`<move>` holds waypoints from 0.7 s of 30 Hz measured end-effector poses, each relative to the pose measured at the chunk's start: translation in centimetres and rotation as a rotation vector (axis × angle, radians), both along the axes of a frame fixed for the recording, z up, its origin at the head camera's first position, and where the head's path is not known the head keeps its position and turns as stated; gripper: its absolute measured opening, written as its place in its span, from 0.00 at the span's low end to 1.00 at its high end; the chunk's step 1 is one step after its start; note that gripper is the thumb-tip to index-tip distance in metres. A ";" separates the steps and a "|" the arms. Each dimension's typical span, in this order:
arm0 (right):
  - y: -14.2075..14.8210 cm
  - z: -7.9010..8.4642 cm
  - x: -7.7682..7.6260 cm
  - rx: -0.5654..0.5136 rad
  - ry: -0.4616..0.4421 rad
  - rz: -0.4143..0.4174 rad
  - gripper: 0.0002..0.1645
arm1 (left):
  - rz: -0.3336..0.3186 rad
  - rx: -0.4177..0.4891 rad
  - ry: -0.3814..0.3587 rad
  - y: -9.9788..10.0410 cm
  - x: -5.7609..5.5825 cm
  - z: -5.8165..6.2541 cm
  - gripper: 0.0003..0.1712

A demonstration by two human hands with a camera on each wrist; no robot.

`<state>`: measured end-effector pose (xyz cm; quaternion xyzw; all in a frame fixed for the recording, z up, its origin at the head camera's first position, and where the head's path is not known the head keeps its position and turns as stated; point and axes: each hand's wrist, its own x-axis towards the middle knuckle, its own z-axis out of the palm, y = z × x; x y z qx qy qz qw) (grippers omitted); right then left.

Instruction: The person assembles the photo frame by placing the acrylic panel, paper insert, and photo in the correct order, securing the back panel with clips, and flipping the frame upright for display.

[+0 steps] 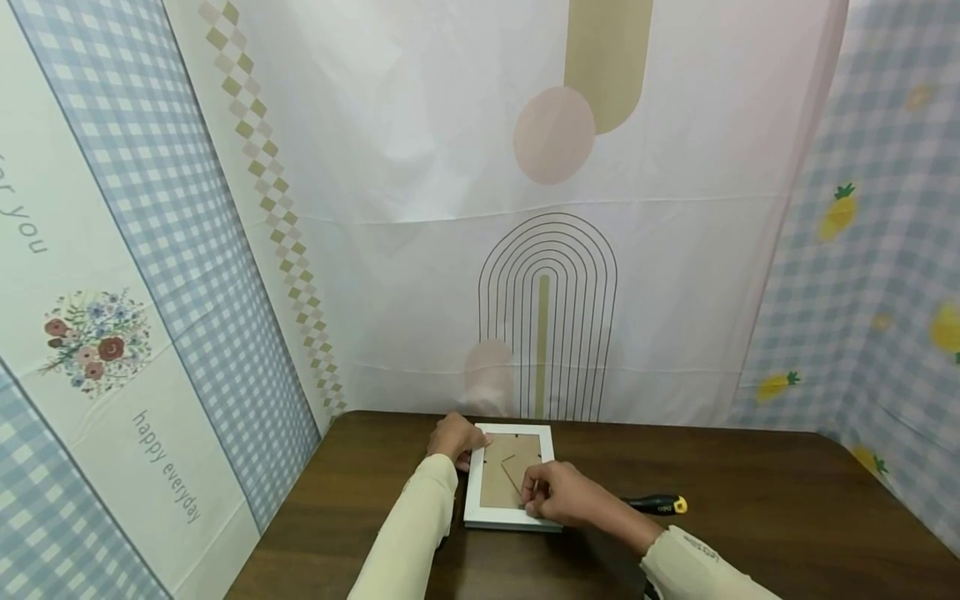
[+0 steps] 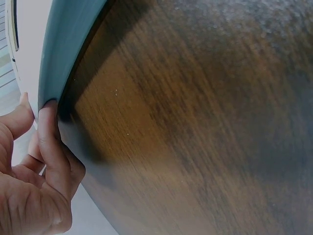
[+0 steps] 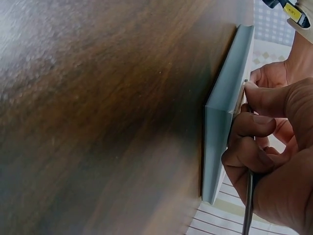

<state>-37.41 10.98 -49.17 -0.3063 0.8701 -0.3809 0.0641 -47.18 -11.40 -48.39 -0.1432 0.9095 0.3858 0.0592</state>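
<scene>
A white picture frame [image 1: 512, 523] lies face down on the brown table, its tan backing board [image 1: 517, 458] facing up with a thin slanted cut line and small dark tabs at its edges. My left hand [image 1: 456, 439] grips the frame's left side near the far corner; in the left wrist view a finger presses its outer edge. Over the near right part of the backing is my right hand [image 1: 558, 493], fingers curled round the thin metal shaft of a screwdriver [image 3: 249, 203]. Its black and yellow handle [image 1: 658, 504] sticks out to the right beyond the wrist. The fingers hide the contact point.
The dark wooden table [image 1: 735, 508] extends on both sides of the frame. Behind it hangs a patterned white cloth [image 1: 405, 317], with blue checked cloths at the left and right.
</scene>
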 end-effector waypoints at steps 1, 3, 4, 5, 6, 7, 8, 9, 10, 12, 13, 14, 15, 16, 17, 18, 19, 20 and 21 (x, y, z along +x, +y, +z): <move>0.0 0.0 0.0 0.001 0.002 0.001 0.11 | 0.002 0.002 -0.003 0.0 0.0 0.0 0.23; 0.0 0.0 0.0 0.001 0.007 0.003 0.12 | -0.001 0.001 -0.002 0.0 0.0 0.0 0.23; 0.0 0.0 0.0 0.002 0.008 0.005 0.12 | -0.001 0.005 -0.004 0.0 0.0 0.1 0.23; 0.0 -0.1 0.0 0.002 0.010 0.006 0.12 | -0.002 0.007 -0.005 0.0 0.0 0.1 0.23; 0.0 -0.1 0.0 0.002 0.011 0.007 0.12 | -0.002 0.010 -0.007 0.0 0.0 0.1 0.23; 0.0 -0.1 0.0 0.003 0.010 0.008 0.12 | 0.007 0.021 -0.016 0.0 0.3 0.5 0.22; 0.0 -0.1 0.0 0.004 0.012 0.009 0.12 | 0.006 0.022 -0.016 0.0 0.3 0.6 0.22; 0.0 -0.1 0.0 0.005 0.013 0.012 0.12 | -0.001 0.012 -0.009 -0.1 0.0 0.2 0.23; 0.0 0.0 0.0 0.006 0.014 0.015 0.12 | 0.000 0.013 -0.010 -0.1 0.1 0.2 0.23; 0.0 0.1 0.1 0.013 0.019 0.020 0.12 | -0.002 0.008 -0.011 -0.1 0.1 0.3 0.24; -0.1 0.1 0.1 0.016 0.023 0.021 0.12 | -0.004 0.006 -0.010 0.0 0.1 0.4 0.24; -0.1 0.1 0.1 0.020 0.026 0.021 0.12 | -0.005 0.006 -0.011 0.0 0.1 0.4 0.25; -0.1 0.1 0.1 0.024 0.026 0.020 0.13 | -0.005 0.007 -0.011 0.0 0.1 0.3 0.24; -0.2 0.1 0.2 0.028 0.027 0.015 0.13 | 0.004 0.020 -0.020 0.1 0.3 0.7 0.24; -0.2 0.1 0.2 0.031 0.027 0.010 0.13 | 0.007 0.025 -0.022 0.1 0.2 0.6 0.23; -0.2 0.1 0.2 0.034 0.024 0.002 0.13 | 0.009 0.028 -0.022 0.0 0.1 0.5 0.22; -0.3 0.1 0.2 0.037 0.020 -0.006 0.12 | 0.011 0.032 -0.023 0.0 0.0 0.4 0.22; -0.3 0.2 0.1 0.038 0.015 -0.014 0.12 | 0.014 0.034 -0.026 0.0 -0.1 0.3 0.21; -0.3 0.2 0.1 0.039 0.007 -0.023 0.12 | 0.011 0.030 -0.022 -0.1 -0.7 -0.2 0.21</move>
